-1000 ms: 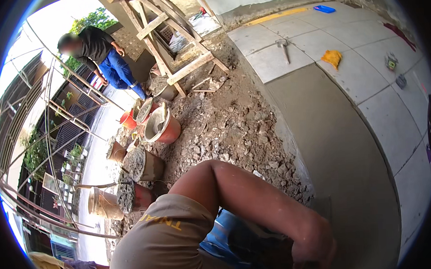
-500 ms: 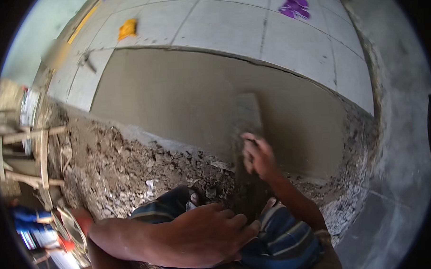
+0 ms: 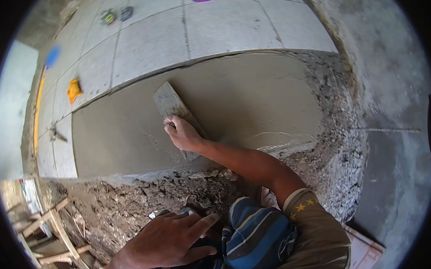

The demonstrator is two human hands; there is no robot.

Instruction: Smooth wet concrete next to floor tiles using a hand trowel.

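My right hand [image 3: 181, 134] is closed round the handle of a long, flat plastering float [image 3: 167, 99]. The float's grey blade lies on a bed of wet grey mortar [image 3: 113, 126], tilted across it from upper left to lower right. Smooth mortar surrounds it, with a rougher, ridged patch near the right end. Low in front of me, my left hand [image 3: 169, 238] rests by my knee, fingers stretched and slightly apart, holding nothing.
Pale floor tiles [image 3: 148, 42] border the mortar's far side. A hammer-like tool [image 3: 58, 135] and a yellow cloth-like bundle [image 3: 74, 90] lie on tiles at left. Rubble and loose soil [image 3: 113, 209] run along the near side; wooden pieces [image 3: 62, 230] stand lower left.
My view has turned, so the mortar bed sits differently in the picture. My right hand and the float have shifted left along the mortar. My left hand stays low near my knees.
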